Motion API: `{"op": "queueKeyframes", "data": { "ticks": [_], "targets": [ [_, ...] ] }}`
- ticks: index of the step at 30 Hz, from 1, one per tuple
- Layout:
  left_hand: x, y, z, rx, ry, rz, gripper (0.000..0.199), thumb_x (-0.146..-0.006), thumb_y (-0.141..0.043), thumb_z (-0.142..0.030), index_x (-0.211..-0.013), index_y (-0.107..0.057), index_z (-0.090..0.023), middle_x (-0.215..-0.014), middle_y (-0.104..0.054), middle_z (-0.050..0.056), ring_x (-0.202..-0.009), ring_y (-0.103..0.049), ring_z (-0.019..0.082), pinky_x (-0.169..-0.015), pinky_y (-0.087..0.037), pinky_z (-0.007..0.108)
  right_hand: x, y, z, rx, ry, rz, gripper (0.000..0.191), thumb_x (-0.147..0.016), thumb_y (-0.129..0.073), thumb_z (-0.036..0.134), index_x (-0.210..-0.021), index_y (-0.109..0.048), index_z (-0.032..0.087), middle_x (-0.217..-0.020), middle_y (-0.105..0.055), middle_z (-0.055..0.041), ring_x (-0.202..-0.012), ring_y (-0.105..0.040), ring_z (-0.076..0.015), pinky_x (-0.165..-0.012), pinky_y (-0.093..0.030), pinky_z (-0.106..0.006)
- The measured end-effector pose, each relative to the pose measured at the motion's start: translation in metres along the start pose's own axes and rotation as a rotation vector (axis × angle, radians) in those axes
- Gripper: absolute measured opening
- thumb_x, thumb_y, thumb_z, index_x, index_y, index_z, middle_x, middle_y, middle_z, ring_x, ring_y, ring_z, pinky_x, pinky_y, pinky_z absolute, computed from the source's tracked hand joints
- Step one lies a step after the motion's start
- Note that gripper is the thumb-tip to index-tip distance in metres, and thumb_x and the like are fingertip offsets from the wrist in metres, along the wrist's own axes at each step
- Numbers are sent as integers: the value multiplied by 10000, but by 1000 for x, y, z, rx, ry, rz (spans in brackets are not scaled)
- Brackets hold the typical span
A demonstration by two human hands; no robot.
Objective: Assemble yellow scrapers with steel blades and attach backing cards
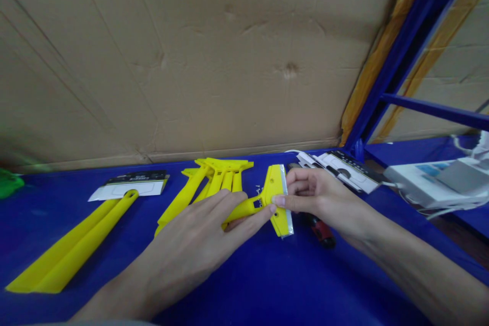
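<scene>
Two bare forearms [412,265] are angled inward from the lower corners. The left hand [208,224] is held back-up, fingers curled into a grip, its thumb [250,226] extended rightward. The right hand [324,193] is pinched, fingers bent, its thumb pointed left; both thumb tips are held near each other.

Workshop: loose screws [259,189], matching yellow scrapers [225,165]

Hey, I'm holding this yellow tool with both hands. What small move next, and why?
Perhaps free your right hand and pick up a small screw-like piece: your left hand holds the yellow tool, whose head shows dark holes.
</scene>
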State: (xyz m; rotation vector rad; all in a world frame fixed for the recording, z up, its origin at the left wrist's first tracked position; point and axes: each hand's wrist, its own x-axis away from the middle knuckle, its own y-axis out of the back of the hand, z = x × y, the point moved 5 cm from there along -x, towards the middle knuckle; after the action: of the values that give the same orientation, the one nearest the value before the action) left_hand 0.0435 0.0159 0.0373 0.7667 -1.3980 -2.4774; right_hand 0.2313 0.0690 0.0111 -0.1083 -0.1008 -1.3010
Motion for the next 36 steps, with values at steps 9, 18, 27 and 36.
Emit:
{"op": "queueKeyframes", "data": {
  "ticks": [9, 18, 27, 36],
  "targets": [
    [9, 0, 6, -6, 39, -130, 530, -1009, -343, -9, -1420, -557, -267, -1119, -744, 44, -993, -706, 221, -766, -599, 298, 2, -4, 3, -38, -7, 1, 433, -515, -1026, 431, -677, -710, 184, -620, -700, 34, -608, -594, -106, -615, -432, -245],
    [11, 5, 6, -54, 29, -199, 495, -1028, -300, 6, -1359, -565, -249, -1040, -772, 37, -914, -733, 215, -701, -570, 288, 0, -3, 1, 36, 43, 23, 381, -578, -1006, 462, -629, -732, 203, -584, -714, 8, -551, -595, -118, -578, -456, -269],
    [13, -1, 4, -34, 41, -187, 443, -1082, -300, -67, -1407, -534, -258, -1024, -757, 28, -906, -722, 204, -709, -562, 288, 0, -5, 4, 29, 41, 16, 392, -534, -1028, 422, -620, -720, 196, -581, -710, 16, -558, -607, -110, -582, -465, -252],
    [21, -8, 4, -31, 57, -183, 476, -1076, -345, -76, -1463, -522, -288, -1115, -736, 49, -1031, -698, 225, -776, -575, 298, 1, -4, 6, 40, 24, -1, 412, -506, -1035, 400, -604, -687, 201, -579, -689, 28, -547, -571, -101, -561, -440, -251]
  ]
}}
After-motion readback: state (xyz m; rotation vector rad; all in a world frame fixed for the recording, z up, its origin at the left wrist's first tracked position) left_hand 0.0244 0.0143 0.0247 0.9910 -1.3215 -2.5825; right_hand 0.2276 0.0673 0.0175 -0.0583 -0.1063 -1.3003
